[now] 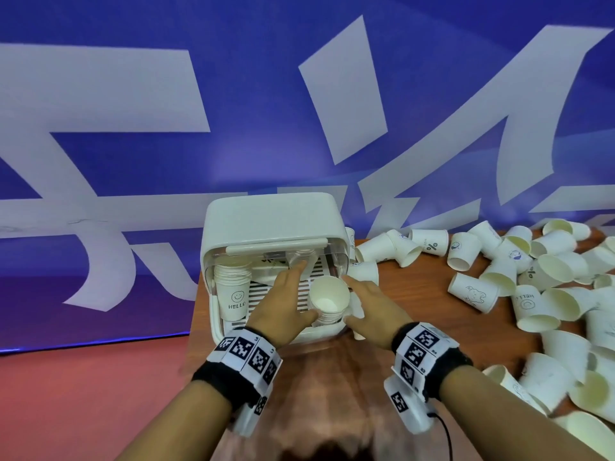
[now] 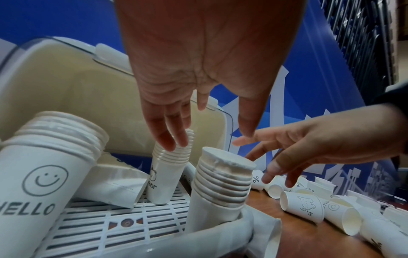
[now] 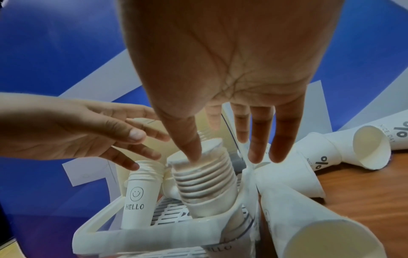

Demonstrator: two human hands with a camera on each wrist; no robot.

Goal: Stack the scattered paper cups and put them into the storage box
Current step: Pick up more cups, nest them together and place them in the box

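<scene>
**Left hand** [image 1: 284,302]: your grip is spread, fingers straight and apart, holding nothing. It hovers over the box, fingertips reaching toward the back stack [image 2: 170,167]; contact cannot be told.

**Right hand** [image 1: 369,302]: grip also apart, fingers straight. In the right wrist view the thumb tip lies at the rim of the near stack [image 3: 203,183]; whether it presses cannot be told. Nothing is clamped.

**Near stack** [image 1: 327,301]: nested cups, standing in the box's front right corner. Long axis near upright but leaning, mouth up and tipped toward you, base on the slatted floor.

**Step in hand (judged):** settling this stack after setting it down. To do it well, steady it at the rim with straight fingers, nudge it upright against the corner wall, and draw both hands up and away without brushing the neighbours. A lean left uncorrected may tip it over the low front rim.

**HELLO stack** [image 1: 233,287]: front left corner, upright, mouth up.

**Back stack**: rear of the box, upright, mouth up, under the raised lid.

**Box** [image 1: 266,227]: on the bench's left end, lid open, slatted tray inside.

**Loose cups** [image 1: 499,271]: many, scattered on the bench [image 1: 416,294] right of the box, mostly lying on their sides, mouths pointing various ways. Much of the task remains.
</scene>
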